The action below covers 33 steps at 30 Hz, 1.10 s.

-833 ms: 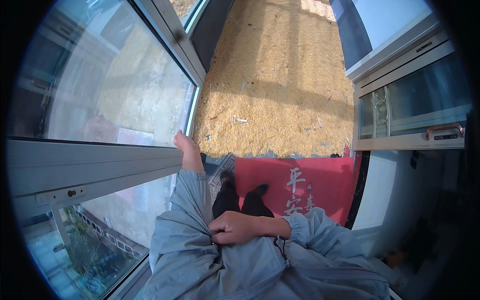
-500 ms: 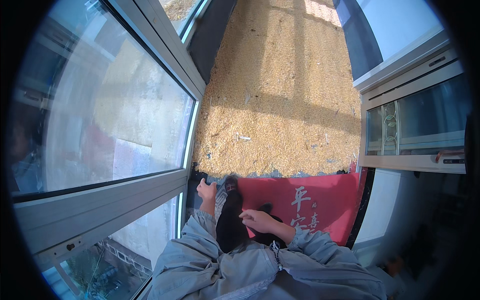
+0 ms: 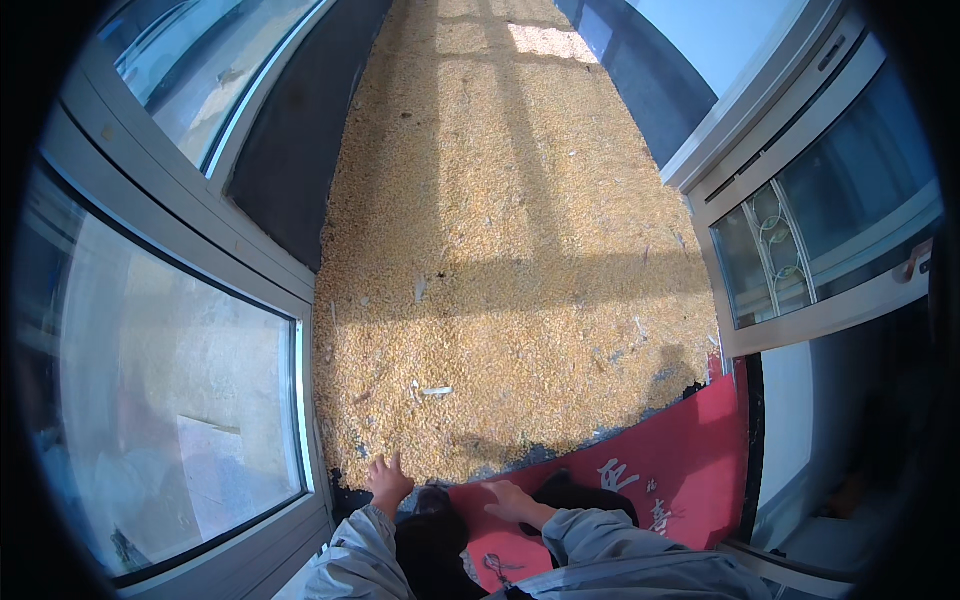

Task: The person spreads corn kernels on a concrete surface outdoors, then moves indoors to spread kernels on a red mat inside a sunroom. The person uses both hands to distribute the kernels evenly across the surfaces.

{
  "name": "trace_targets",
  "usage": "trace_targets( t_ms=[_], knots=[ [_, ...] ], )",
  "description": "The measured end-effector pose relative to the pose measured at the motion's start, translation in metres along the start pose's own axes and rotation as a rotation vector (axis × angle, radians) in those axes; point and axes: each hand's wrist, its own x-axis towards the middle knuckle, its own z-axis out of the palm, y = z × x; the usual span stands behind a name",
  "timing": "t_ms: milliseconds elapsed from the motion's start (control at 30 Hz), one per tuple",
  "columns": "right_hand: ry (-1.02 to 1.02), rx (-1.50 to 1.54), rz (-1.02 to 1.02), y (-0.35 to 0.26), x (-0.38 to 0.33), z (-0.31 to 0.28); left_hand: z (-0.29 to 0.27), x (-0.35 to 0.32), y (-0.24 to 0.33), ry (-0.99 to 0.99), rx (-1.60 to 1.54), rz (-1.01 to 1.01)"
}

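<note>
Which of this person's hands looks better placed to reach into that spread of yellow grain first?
The left hand, probably. Its fingers already touch the near edge of the grain layer, beside the window frame. The right hand lies flat on the red mat, a little short of the grain.

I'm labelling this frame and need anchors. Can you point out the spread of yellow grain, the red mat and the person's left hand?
Spread of yellow grain on the floor [image 3: 510, 250]: head view, sunlit middle of the layer.
Red mat with pale lettering [image 3: 690, 450]: head view, bare upper right part.
Left hand [image 3: 386, 483]: head view, back of the hand.
</note>
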Motion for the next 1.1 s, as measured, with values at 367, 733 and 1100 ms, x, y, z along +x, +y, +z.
trace_targets(
  t_ms=[367, 733, 1100],
  knots=[
    [-0.058, -0.454, 0.076, 0.135, 0.173, 0.057, 0.073, 0.233, 0.062, 0.224, 0.093, 0.235],
    [0.425, -0.323, 0.502, 0.213, 0.244, -0.091, 0.098, 0.26, 0.241, 0.364, 0.185, 0.855],
    [0.549, -0.189, 0.61, 0.264, 0.259, -0.128, 0.001, 0.34, 0.132, 0.313, 0.201, 0.488]
  ],
)
